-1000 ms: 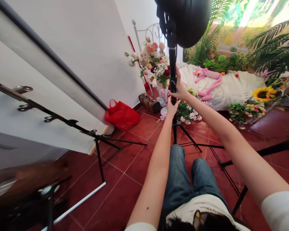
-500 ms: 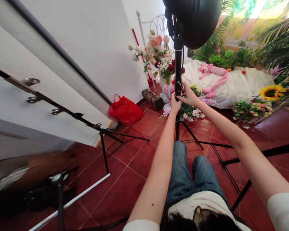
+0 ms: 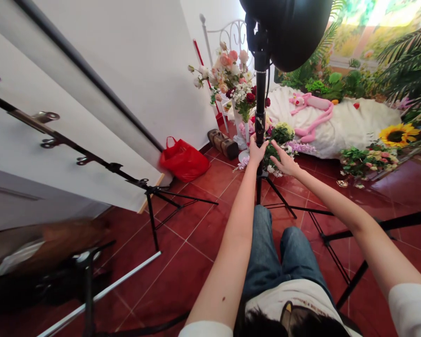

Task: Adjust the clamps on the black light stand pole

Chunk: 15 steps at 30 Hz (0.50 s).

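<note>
In the upper centre of the frame, a black light stand (image 3: 261, 100) rises upright to a large black lamp head (image 3: 289, 35), and the left hand (image 3: 257, 150) has its fingers curled around the pole. Just right of it, the right hand (image 3: 286, 162) is held open and empty, thumb and fingers parted, near the potted-looking artificial flowers (image 3: 282, 132). A red plastic bag (image 3: 185, 161) sits on the tiled floor (image 3: 182, 220), left of centre.

I see glare washing out the top of the garden backdrop (image 3: 366, 44), the black lamp head (image 3: 289, 35) near silhouette, sheen on the red floor (image 3: 171, 276); my lower-left corner looks dim and blurred.
</note>
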### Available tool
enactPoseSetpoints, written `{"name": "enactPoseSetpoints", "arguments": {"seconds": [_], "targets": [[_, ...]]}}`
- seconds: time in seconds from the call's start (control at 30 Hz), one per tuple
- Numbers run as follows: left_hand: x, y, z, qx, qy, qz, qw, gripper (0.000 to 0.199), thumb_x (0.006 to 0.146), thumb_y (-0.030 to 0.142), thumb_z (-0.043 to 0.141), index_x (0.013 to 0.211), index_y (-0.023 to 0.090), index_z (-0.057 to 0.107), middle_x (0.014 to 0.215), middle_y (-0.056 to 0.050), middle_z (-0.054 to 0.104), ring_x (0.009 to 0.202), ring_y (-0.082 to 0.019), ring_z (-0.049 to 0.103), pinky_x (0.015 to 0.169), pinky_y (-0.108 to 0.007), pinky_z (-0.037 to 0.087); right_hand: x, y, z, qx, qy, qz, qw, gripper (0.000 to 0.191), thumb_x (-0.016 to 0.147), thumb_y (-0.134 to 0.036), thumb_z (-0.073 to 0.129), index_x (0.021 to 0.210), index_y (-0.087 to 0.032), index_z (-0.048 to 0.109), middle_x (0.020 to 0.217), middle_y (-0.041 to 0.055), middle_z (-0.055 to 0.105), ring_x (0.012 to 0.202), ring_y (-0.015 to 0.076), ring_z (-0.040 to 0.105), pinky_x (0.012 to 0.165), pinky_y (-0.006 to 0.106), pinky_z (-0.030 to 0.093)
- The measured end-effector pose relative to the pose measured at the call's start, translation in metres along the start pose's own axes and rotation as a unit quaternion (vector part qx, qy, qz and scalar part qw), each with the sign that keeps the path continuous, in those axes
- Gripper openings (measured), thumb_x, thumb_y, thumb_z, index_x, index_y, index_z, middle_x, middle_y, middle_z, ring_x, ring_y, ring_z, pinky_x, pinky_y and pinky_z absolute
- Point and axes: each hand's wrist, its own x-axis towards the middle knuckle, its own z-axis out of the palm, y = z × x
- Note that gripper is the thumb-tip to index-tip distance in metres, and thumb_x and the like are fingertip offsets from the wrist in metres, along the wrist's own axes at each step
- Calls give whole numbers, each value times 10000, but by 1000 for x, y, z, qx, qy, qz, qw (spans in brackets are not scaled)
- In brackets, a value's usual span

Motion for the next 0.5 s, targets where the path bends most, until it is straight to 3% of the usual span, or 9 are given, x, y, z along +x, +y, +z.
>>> {"name": "enactPoseSetpoints", "arguments": {"seconds": [0.23,0.5], "targets": [[-1,-5,3,11,17,-15,1000,417,779,256,738,1133,228,520,1116,-74,621,1128,-222,607,1077,-434,461,21,2,20,45,27,35,998,713,987,-499,317,1604,-157,213,1659,88,259,1558,215,187,1294,446,120],[-3,-4,6,17,64,-49,997,391,736,205,775,1056,225,550,1126,-73,577,1240,-248,528,1146,-451,374,62,11,14,45,34,23,998,566,872,-255,402,1424,-132,406,1496,169,505,1443,262,432,1226,553,301]]}}
